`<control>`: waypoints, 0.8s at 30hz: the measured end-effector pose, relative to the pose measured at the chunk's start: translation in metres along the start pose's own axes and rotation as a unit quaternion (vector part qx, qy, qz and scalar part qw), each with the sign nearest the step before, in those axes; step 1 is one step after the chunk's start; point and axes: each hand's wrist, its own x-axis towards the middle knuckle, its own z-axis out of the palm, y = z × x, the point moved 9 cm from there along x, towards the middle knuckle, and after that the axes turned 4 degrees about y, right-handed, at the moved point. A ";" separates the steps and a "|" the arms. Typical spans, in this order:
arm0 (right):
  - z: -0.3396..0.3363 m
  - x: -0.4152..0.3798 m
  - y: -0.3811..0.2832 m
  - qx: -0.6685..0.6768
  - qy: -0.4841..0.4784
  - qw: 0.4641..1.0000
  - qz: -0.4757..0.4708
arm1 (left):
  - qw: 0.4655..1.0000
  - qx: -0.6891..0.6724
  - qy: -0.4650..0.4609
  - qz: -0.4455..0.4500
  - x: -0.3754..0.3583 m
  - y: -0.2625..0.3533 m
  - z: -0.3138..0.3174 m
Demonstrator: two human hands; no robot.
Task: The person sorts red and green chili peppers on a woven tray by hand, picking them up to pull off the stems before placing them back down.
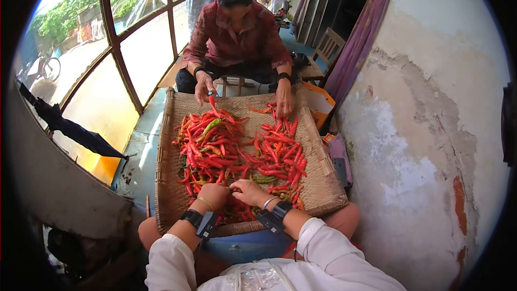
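Note:
Red chili peppers [215,145] lie heaped on a woven bamboo tray [323,183], mostly on its left half. A looser spread of red peppers [280,153] covers the right side. Over the near edge of the heap, my left hand [214,195] is closed, its fingers curled. Close beside it, almost touching, my right hand [247,191] pinches with thumb and fingers. Whatever is between my fingertips is too small and covered to make out. A green pepper [264,179] lies just beyond my right hand, and a yellow-green pepper [209,129] rests on the heap.
Across the tray a person in a dark red shirt [239,37] sits, one hand [203,87] holding a red pepper, the other hand [284,99] over the right peppers. A folded umbrella [81,129] leans at left. The cracked wall [398,145] and an orange box [319,99] are at right.

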 end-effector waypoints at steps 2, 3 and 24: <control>-0.005 0.000 -0.002 0.012 0.030 0.999 -0.018 | 0.995 -0.054 0.086 0.016 0.000 0.002 -0.022; -0.011 -0.002 -0.007 0.027 0.058 0.997 -0.037 | 0.995 -0.057 0.085 0.017 0.001 0.003 -0.023; -0.107 -0.038 0.078 0.555 0.283 0.729 0.282 | 0.991 -0.081 0.031 -0.106 -0.002 -0.025 -0.017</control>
